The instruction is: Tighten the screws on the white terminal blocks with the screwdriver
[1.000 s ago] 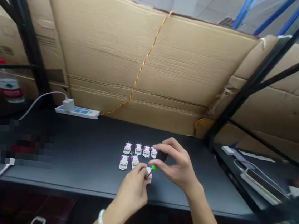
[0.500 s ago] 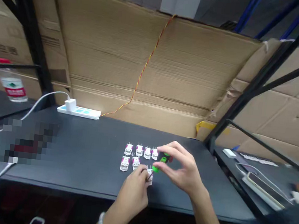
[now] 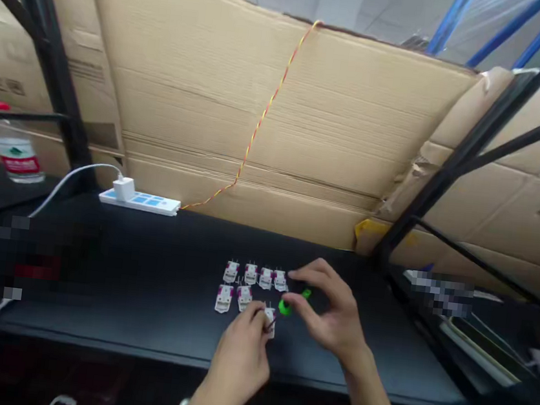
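Note:
Several small white parts with magenta tops (image 3: 251, 274) lie in two rows on the black table (image 3: 144, 279). My left hand (image 3: 241, 349) pinches one such white part (image 3: 269, 319) at the near right of the group. My right hand (image 3: 330, 310) is curled round a small black tool with green ends (image 3: 286, 306), its tip held close above the pinched part.
A white power strip (image 3: 139, 200) with a plugged charger and white cable sits at the back left. A water bottle (image 3: 11, 150) stands far left. Cardboard sheets wall the back, with a red-yellow wire (image 3: 260, 120) hanging down. Black frame bars cross at right.
My right hand has dropped slightly and turned the green-tipped tool in its fingers. My left hand keeps its pinch on the white part.

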A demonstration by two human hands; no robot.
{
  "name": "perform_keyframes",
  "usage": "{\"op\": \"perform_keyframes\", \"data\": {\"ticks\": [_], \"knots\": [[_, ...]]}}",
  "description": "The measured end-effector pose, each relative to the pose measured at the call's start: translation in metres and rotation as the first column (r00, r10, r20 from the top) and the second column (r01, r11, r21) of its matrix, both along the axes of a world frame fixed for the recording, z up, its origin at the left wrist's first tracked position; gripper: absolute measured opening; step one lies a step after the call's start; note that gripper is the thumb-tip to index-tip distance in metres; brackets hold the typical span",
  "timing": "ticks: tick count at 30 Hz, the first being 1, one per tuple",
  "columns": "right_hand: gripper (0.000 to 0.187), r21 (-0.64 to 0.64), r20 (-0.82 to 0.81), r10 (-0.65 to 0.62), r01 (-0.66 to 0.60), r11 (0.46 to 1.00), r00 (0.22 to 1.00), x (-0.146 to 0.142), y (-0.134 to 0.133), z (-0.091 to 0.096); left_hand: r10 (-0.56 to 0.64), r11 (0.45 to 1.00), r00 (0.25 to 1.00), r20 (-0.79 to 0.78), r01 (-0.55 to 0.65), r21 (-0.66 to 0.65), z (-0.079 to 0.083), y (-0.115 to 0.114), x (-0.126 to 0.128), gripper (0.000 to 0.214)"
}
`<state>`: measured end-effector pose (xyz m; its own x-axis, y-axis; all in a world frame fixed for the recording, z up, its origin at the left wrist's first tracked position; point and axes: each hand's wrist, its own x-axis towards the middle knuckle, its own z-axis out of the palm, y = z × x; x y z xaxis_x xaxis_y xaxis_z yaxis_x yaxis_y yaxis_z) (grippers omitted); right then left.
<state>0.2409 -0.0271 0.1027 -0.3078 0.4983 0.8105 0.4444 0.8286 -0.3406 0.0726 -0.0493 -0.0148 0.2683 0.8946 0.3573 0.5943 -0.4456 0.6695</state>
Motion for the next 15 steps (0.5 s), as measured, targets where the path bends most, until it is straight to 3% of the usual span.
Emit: {"op": "perform_keyframes", "data": {"ticks": [4,9,15], "knots": [[0.023,0.064,0.004,-0.054,0.054,0.996,0.999,-0.001,0.003,-0.002,0.026,0.999,1.0,0.0,-0.026,0.018,-0.004,0.0,0.002,0.027],[0.046,-0.135,0.044,0.104,-0.097,0.986,0.994,0.005,-0.003,-0.002,0.027,1.0,0.999,0.045,-0.027,0.004,-0.008,0.002,0.002,0.03],[0.028,-0.063,0.03,0.095,-0.093,0.994,0.995,-0.002,-0.004,0.009,0.018,1.0,0.998,0.059,-0.018,-0.003,-0.012,0.002,0.002,0.027]]}}
